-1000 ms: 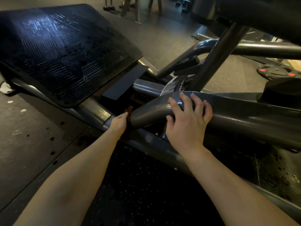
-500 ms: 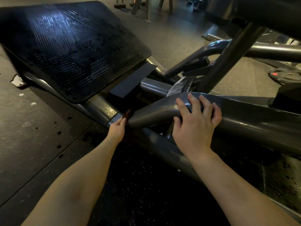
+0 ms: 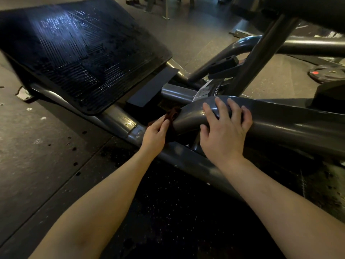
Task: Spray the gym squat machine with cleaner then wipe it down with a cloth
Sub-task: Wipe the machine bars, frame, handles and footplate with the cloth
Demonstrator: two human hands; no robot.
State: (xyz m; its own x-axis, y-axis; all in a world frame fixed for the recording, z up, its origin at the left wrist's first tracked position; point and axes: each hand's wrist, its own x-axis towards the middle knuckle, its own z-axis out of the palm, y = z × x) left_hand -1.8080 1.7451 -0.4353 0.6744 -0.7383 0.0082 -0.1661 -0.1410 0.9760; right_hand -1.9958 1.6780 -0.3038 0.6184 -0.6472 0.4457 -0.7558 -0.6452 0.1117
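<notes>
squat machine point(image 3: 186, 161): cloth work down in the frame joint

the machine fills my view, standing on the rubber floor point(image 3: 46, 156), with its foot plate point(image 3: 78, 53) up left and a thick curved tube point(image 3: 291, 126) running off to the right. my worry is the cloth point(image 3: 172, 113): it is bunched into the tight gap where the tube's end meets the lower rail, and i judge it could snag there or slip out of the fingers. the rail shines as if wet, so a bracing palm might slide too. my left hand point(image 3: 155, 135) has its fingers curled, pinching the dark reddish cloth against the tube's end. my right hand point(image 3: 225, 136) lies spread over the top of the tube, fingers apart, holding nothing.
</notes>
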